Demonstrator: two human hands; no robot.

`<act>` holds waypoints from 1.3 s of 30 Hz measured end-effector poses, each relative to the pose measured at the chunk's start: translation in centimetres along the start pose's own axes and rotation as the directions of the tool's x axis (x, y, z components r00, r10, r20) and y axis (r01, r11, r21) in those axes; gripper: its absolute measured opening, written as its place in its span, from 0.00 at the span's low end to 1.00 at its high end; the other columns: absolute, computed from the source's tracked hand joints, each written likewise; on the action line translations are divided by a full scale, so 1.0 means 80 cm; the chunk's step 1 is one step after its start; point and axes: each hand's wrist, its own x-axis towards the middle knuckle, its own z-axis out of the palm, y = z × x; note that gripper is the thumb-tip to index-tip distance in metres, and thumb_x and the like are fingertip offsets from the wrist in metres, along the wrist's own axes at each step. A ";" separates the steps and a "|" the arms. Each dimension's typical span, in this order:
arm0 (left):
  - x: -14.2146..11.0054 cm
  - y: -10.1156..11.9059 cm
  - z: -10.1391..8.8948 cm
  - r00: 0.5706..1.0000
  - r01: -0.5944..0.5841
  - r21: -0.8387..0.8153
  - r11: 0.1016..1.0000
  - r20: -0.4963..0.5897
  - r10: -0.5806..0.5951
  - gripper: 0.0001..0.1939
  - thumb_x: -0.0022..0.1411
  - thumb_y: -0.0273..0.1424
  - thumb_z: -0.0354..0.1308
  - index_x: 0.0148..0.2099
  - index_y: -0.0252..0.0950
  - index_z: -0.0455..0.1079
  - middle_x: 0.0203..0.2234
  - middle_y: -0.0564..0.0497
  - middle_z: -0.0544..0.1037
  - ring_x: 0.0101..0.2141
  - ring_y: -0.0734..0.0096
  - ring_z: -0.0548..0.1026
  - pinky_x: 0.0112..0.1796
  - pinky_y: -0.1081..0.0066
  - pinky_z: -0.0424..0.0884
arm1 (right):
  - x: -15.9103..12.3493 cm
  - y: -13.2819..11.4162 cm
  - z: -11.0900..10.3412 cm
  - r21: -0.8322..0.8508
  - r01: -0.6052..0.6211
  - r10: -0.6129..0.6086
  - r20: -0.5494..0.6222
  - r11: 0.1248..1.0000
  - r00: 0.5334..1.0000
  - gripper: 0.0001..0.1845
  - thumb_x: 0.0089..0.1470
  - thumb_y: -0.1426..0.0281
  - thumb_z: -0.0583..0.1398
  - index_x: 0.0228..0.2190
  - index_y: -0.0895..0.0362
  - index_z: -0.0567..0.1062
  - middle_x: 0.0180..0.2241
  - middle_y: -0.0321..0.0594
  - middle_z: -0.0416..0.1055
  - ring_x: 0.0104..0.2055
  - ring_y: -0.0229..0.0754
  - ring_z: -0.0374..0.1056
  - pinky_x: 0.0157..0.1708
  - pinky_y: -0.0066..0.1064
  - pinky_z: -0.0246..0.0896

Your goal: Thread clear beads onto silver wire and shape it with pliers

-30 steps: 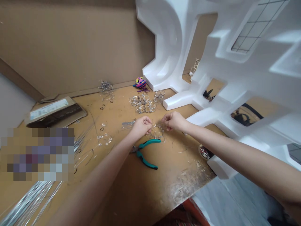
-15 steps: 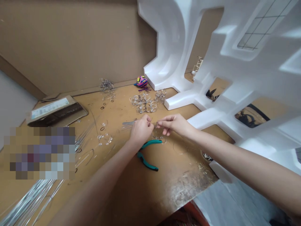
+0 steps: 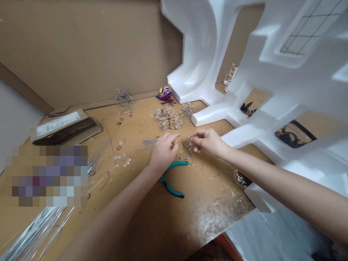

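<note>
As hands point(image 3: 164, 152) hover, wire loops point(image 3: 185, 156) w/ teal-grip pliers point(image 3: 171, 177)

I had a loose tangle of bent silver wire loops point(image 3: 185, 156) set with small clear beads, lying flat on the worktop point(image 3: 212, 195) well in from its front edge, just beneath the gap between my left hand point(image 3: 164, 152) and right hand point(image 3: 207, 141).

Cardboard wall point(image 3: 81, 47) behind wood workbench point(image 3: 212, 206), grey floor point(image 3: 258, 235) lower rt.

Nothing legible on the white label point(image 3: 56, 123)
</note>
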 end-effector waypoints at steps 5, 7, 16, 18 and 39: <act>0.001 -0.004 0.004 0.997 0.057 -0.067 0.996 0.056 -0.054 0.16 0.56 0.26 0.48 0.46 0.39 0.70 0.29 0.52 0.71 0.27 0.75 0.68 0.33 0.76 0.64 | 0.013 0.005 -0.010 -0.156 -0.009 0.018 0.056 0.988 0.998 0.06 0.49 0.77 0.56 0.30 0.63 0.72 0.23 0.38 0.72 0.18 0.30 0.66 0.18 0.19 0.63; 0.001 -0.004 0.004 0.994 0.090 -0.081 0.993 0.070 -0.085 0.16 0.56 0.26 0.48 0.45 0.39 0.70 0.28 0.52 0.71 0.27 0.75 0.68 0.33 0.76 0.65 | 0.012 0.005 -0.009 -0.184 -0.014 0.025 0.058 0.983 0.998 0.07 0.48 0.77 0.55 0.30 0.63 0.73 0.23 0.37 0.72 0.18 0.30 0.66 0.18 0.19 0.62; -0.077 0.011 -0.039 0.928 0.184 -0.298 0.937 0.368 -0.065 0.10 0.55 0.29 0.50 0.38 0.46 0.70 0.23 0.53 0.71 0.23 0.72 0.68 0.23 0.75 0.63 | -0.086 0.014 0.027 -0.172 0.025 0.022 0.267 0.985 0.963 0.04 0.48 0.74 0.54 0.26 0.56 0.69 0.20 0.32 0.69 0.23 0.35 0.69 0.21 0.22 0.59; -0.081 0.004 -0.042 0.906 0.261 -0.296 0.919 0.403 -0.128 0.07 0.55 0.31 0.51 0.34 0.45 0.70 0.22 0.53 0.71 0.24 0.71 0.68 0.25 0.74 0.63 | -0.088 0.015 0.032 -0.132 -0.014 0.050 0.273 0.991 0.961 0.03 0.49 0.73 0.54 0.26 0.56 0.68 0.20 0.33 0.70 0.24 0.35 0.69 0.22 0.23 0.60; -0.073 -0.026 -0.065 0.502 0.848 -0.401 0.346 0.816 -0.286 0.09 0.52 0.37 0.59 0.30 0.35 0.69 0.21 0.53 0.74 0.23 0.75 0.70 0.27 0.76 0.65 | -0.076 0.002 0.041 -0.184 0.083 -0.005 0.389 0.979 0.921 0.07 0.48 0.77 0.55 0.29 0.58 0.73 0.25 0.35 0.71 0.26 0.32 0.66 0.26 0.20 0.59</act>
